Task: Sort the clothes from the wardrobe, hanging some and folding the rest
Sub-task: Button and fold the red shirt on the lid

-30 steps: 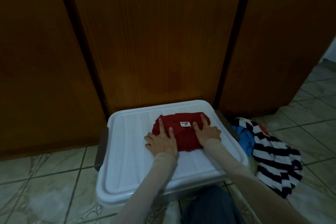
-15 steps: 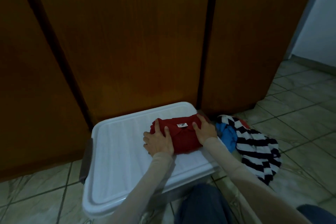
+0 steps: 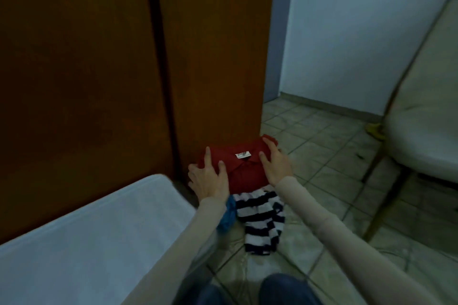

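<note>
I see the folded red shirt (image 3: 244, 168) held between both hands, with its white neck label (image 3: 243, 155) facing up. It sits just in front of the foot of the brown wardrobe door (image 3: 213, 57), at the door's right-hand corner, over the floor tiles (image 3: 322, 181); I cannot tell whether its underside touches the floor or the clothes below it. My left hand (image 3: 209, 177) grips the shirt's left side, fingers spread and laid over the top of the cloth, thumb on top too. My right hand (image 3: 275, 164) grips the right side, fingers long and slightly curled over the far edge, thumb resting on the top face. Both arms wear pale beige sleeves (image 3: 322, 218).

Just nearer to me than the shirt, a black-and-white striped garment (image 3: 260, 223) lies crumpled on the tiles, its far end tucked under the shirt's near edge. A blue piece of cloth (image 3: 228, 215) shows beside it, partly hidden by my left forearm. The white lid of a storage box (image 3: 99, 242) fills the lower left, its right corner close to my left wrist. Dark blue trouser knees (image 3: 285, 290) show at the bottom edge. At the right stands a pale cushioned seat (image 3: 421, 119) on a thin frame, with a light wall (image 3: 347, 32) behind.
</note>
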